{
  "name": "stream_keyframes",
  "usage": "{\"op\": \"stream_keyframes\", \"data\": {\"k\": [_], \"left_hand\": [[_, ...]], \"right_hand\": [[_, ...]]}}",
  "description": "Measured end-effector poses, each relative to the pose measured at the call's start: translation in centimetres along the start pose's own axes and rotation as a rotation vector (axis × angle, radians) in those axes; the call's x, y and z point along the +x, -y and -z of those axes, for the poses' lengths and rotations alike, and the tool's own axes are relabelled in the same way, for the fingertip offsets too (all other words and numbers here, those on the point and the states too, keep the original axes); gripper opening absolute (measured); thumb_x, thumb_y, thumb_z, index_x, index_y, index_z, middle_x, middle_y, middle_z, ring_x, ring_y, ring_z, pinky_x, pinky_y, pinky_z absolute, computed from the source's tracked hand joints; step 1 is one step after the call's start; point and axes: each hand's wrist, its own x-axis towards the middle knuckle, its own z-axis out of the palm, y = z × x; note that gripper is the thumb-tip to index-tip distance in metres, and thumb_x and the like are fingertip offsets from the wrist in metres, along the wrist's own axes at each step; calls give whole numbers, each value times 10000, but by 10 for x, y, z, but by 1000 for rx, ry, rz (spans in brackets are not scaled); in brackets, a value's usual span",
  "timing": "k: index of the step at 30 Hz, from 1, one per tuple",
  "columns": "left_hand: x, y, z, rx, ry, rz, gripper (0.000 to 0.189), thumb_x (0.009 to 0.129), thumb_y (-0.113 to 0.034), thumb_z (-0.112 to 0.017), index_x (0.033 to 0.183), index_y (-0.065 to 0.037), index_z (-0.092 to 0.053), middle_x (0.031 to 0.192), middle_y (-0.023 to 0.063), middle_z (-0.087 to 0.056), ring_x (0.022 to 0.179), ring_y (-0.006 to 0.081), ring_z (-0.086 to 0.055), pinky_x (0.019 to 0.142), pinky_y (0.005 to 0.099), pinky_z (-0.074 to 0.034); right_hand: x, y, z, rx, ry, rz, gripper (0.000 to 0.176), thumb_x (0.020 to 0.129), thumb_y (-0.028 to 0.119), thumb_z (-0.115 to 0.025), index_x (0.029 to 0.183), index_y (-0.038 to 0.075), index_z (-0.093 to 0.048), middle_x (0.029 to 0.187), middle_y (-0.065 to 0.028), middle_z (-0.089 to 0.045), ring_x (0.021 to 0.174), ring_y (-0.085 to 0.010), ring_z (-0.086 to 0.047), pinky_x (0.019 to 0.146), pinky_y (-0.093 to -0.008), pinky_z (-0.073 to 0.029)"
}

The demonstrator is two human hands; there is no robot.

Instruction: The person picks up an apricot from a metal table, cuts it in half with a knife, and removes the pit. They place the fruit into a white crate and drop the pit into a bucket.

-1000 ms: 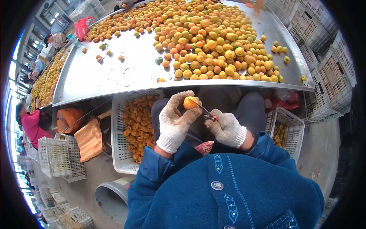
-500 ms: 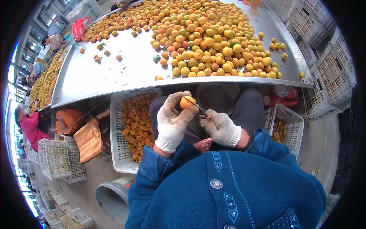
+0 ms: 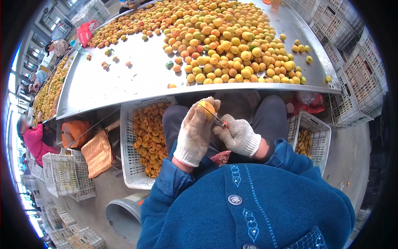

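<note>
At left, a white crate [image 3: 127, 159] holds cut fruit [image 3: 148, 143]. Just right of it, the gloved left hand [image 3: 195, 130] pinches a yellow-orange fruit [image 3: 205, 108]. A knife [image 3: 217, 119] meets that fruit; cutting seems in hand, and guiding the blade further calls for a steady pinch. The gloved right hand [image 3: 239, 137] curls around the knife's handle.

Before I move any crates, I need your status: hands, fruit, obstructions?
Left hand holding one apricot. Right hand gripping small knife, blade at that apricot. Metal table ahead of both hands; nothing visibly blocking the knife.
</note>
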Motion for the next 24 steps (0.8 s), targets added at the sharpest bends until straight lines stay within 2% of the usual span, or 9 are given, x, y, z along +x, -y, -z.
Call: {"op": "stream_keyframes", "data": {"k": [2,5,7,9,14,16,19,21,24], "left_hand": [[1,0,1,-1,6,6,498,973,-356,-557,1310,6,-502,1176,155,-606,1127,250,-574,981,384,-464],[1,-3,-5,-81,-1,38,437,958,-320,-591,1270,-20,-526,1084,135,-641,1051,227,-597,945,369,-473],[1,-2,-6,-225,-12,104,474,969,-376,-555,1294,-35,-503,1064,131,-641,1046,234,-592,941,378,-471],[-1,-1,-8,-221,-28,96,487,972,-400,-540,1297,-40,-497,1069,130,-639,1040,237,-591,936,384,-473],[2,-4,-7,-227,-25,111,501,973,-433,-525,1298,-52,-491,1082,131,-631,1029,248,-593,919,397,-476],[7,-1,-8,-196,-150,48,473,977,-415,-527,1295,-67,-492,1090,131,-626,1018,250,-595,899,396,-482],[8,0,1,-162,-70,60,451,987,-405,-511,1294,-76,-495,1080,131,-626,1018,252,-595,892,398,-483],[6,-1,-1,-183,-85,46,449,988,-408,-507,1290,-75,-500,1077,131,-625,1015,250,-595,891,400,-484],[7,2,4,-246,-61,45,457,988,-419,-500,1286,-73,-503,1075,133,-624,1018,249,-595,893,401,-484]], "right_hand": [[2,-1,0,-25,-14,14,392,931,370,-581,1079,11,-530,663,-183,-628,591,-360,-640,517,-432,-502],[3,-4,-3,-74,-42,28,403,931,383,-578,1074,9,-532,636,-180,-620,571,-357,-636,505,-436,-498],[5,-8,-7,-99,-57,30,409,931,390,-576,1072,9,-533,625,-177,-617,562,-354,-635,498,-437,-496],[7,-10,-10,-182,-59,25,408,931,394,-574,1055,7,-532,611,-171,-612,548,-349,-631,484,-437,-490],[5,-9,-9,-132,-64,35,396,927,388,-581,1024,7,-532,610,-168,-608,550,-348,-631,482,-437,-487],[5,-9,-9,-115,-70,44,393,925,384,-584,1020,7,-532,611,-168,-608,551,-348,-631,484,-437,-487],[7,-9,-9,-155,-40,13,393,917,379,-597,1041,11,-539,617,-167,-611,555,-348,-631,489,-434,-490],[7,-14,-13,-192,-57,37,398,907,379,-610,1057,16,-544,623,-164,-614,559,-348,-633,493,-432,-493],[10,-17,-19,-122,-82,76,401,902,381,-615,1060,19,-546,624,-160,-617,560,-347,-634,493,-432,-495]]}}
